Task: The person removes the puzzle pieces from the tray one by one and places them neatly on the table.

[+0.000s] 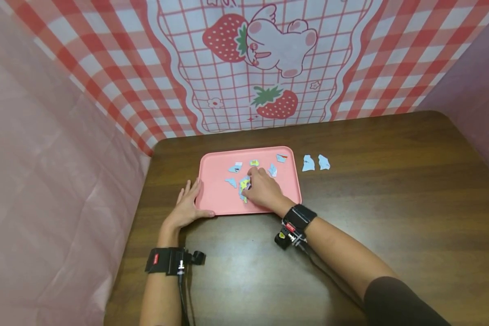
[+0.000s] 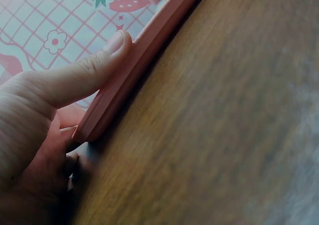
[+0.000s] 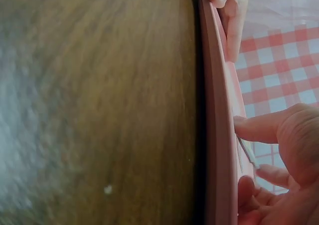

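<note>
The pink tray (image 1: 224, 203) holds several irregular, light-blue torn picture pieces. My left hand (image 1: 186, 207) rests on its near left corner, fingers spread along the left side and thumb (image 2: 94, 68) lying on the front rim. Over the middle of the tray, my right hand (image 1: 264, 188) pinches a thin piece (image 3: 246, 152) between thumb and fingers. Touching that hand's fingertips is a cluster of blue and yellow pieces (image 1: 243, 186), partly hidden by it. Around it lie a blue piece (image 1: 231, 182), a blue-and-white piece (image 1: 235, 167), a yellow piece (image 1: 254, 162) and a red-edged piece (image 1: 281, 158).
Right of the tray, two light-blue pieces (image 1: 308, 163) lie on the brown wooden table (image 1: 383, 194). A strawberry-patterned checked cloth (image 1: 244, 63) hangs behind the table, and a pink cloth (image 1: 57, 181) at the left. Cables run from both wrist cameras.
</note>
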Demonstrator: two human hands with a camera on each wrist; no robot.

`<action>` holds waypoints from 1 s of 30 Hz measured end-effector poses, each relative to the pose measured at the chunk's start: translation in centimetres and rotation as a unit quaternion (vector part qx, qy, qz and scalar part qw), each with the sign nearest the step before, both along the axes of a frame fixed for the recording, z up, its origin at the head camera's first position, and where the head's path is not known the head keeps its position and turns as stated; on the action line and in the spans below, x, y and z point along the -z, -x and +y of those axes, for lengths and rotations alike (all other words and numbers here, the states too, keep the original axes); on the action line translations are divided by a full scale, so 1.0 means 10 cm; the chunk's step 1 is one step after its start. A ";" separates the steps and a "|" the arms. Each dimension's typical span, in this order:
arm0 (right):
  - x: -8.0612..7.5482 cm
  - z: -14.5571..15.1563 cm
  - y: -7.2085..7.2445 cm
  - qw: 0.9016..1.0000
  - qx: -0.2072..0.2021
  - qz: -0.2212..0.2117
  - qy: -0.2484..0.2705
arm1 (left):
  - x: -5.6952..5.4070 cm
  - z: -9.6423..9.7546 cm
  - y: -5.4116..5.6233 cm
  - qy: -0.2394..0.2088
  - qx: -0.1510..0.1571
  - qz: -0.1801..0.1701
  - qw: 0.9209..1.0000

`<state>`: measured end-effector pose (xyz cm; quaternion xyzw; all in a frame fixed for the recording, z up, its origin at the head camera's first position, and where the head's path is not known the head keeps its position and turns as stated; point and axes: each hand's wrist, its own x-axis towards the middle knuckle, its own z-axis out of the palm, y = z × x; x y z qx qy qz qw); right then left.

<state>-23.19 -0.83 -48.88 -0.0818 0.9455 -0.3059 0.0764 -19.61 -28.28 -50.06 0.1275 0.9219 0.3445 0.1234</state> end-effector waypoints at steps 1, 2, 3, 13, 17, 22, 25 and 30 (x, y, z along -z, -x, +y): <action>0.00 0.00 0.00 1.000 0.000 0.001 0.008 | 0.00 0.00 0.00 0.000 0.001 0.000 1.000; 0.00 -0.01 0.00 1.000 -0.002 0.002 0.015 | 0.00 0.00 0.00 0.001 0.002 0.001 1.000; 0.01 -0.01 -0.01 1.000 -0.003 0.005 0.024 | 0.00 0.00 0.00 0.002 0.002 0.002 1.000; 0.05 -0.07 -0.09 0.994 0.017 0.037 0.099 | -0.01 0.01 -0.01 -0.001 0.001 0.001 1.000; 0.05 -0.06 -0.10 0.992 0.019 0.041 0.119 | -0.01 0.01 0.00 0.003 -0.001 -0.003 1.000; 0.06 -0.02 -0.09 0.988 0.029 0.038 0.149 | -0.01 0.02 -0.01 0.006 -0.003 -0.007 1.000; 0.06 0.01 -0.09 0.985 0.040 0.038 0.162 | -0.01 0.02 0.00 0.003 0.000 -0.003 1.000; 0.01 0.05 -0.08 0.982 0.046 0.034 0.180 | 0.00 0.01 -0.01 0.004 -0.003 -0.005 1.000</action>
